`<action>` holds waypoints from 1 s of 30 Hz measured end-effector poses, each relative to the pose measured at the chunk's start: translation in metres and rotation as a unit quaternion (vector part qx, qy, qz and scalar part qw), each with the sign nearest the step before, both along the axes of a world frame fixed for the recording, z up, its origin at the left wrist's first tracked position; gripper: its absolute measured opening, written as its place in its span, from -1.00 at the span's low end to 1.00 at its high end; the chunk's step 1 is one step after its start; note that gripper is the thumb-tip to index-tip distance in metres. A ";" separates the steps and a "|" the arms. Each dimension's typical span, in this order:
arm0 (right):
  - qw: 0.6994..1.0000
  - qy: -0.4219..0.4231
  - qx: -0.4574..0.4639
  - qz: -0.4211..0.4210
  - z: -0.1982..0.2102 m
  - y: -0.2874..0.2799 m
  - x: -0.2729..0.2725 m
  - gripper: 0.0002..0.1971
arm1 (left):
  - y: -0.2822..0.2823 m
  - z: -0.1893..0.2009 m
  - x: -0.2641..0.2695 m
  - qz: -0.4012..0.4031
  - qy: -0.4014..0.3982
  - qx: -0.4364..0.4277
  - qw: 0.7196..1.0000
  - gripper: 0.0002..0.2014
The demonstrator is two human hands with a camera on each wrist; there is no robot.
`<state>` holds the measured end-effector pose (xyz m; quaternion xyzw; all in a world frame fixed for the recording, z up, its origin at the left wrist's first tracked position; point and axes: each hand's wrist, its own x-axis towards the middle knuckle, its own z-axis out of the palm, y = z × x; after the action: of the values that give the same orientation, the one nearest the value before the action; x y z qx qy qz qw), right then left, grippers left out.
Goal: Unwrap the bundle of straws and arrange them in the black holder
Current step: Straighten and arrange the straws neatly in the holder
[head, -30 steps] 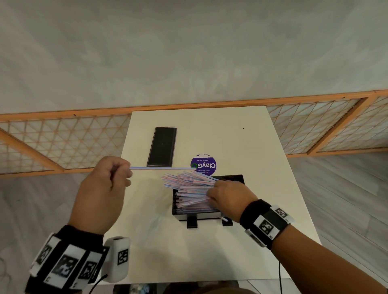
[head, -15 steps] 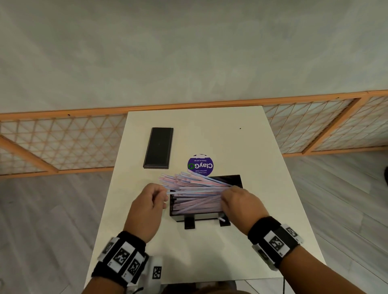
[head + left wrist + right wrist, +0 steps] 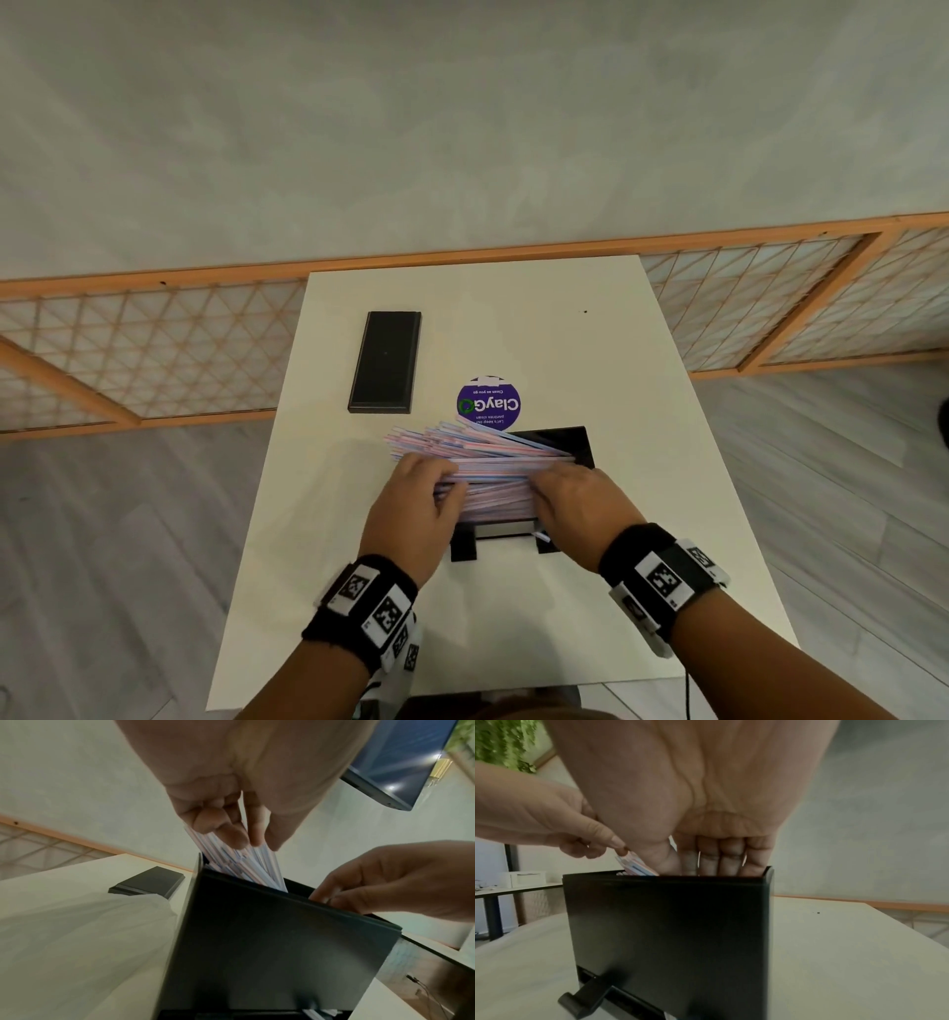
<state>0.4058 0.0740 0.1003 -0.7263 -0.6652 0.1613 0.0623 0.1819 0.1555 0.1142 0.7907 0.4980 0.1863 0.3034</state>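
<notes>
The black holder [image 3: 575, 446] stands on the pale desk [image 3: 642, 514] and serves as the landmark here. Far to its left and a little behind it lies a flat black lid [image 3: 385, 362], well apart from it. Just behind the holder, slightly left of its middle, a round purple sticker [image 3: 489, 405] lies on the desk.

At the holder's left end is the left hand [image 3: 418, 506], its fingers [image 3: 228, 833] curled down onto the straws [image 3: 482, 462] and its thumb on their near side, so that it grips the left part of the bunch. The straws, striped pink, blue and white, lie across the open top of the holder in a loose fan; their left ends jut out past the holder's left wall, and the farthest ones splay toward the sticker.

At the holder's right end, the right hand [image 3: 575, 506] reaches down into the opening. Seen from the right wrist, its four fingers [image 3: 721, 856] are straight and held side by side, pointing down behind the holder's front wall, with the thumb beside them against the straws; whether the fingertips close on anything inside is hidden by the wall.

At the foot of the holder's near side, a black bar [image 3: 590, 992] sticks out toward the person.
</notes>
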 end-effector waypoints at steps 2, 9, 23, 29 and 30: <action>1.000 0.002 -0.012 -0.007 -0.001 0.008 0.001 -0.74 | 0.004 0.002 0.002 0.048 -0.005 0.017 0.999 -0.75; 0.998 0.037 -0.046 0.000 -0.006 0.039 0.000 -0.67 | 0.018 -0.002 0.011 0.038 0.029 -0.076 0.996 -0.59; 0.992 -0.055 -0.050 0.103 0.002 0.046 -0.018 -0.83 | 0.019 -0.010 0.003 -0.005 0.116 -0.011 0.993 -0.80; 0.997 0.020 -0.052 0.054 0.009 0.037 -0.014 -0.78 | 0.010 -0.008 -0.008 -0.014 0.122 0.018 0.992 -0.85; 0.998 0.030 -0.043 0.032 0.007 0.036 -0.008 -0.78 | 0.008 -0.007 -0.009 -0.011 0.111 0.020 0.994 -0.85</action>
<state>0.3975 0.1098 0.1078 -0.7014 -0.6785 0.2135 0.0456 0.1733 0.1638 0.1076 0.8178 0.5159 0.1041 0.2329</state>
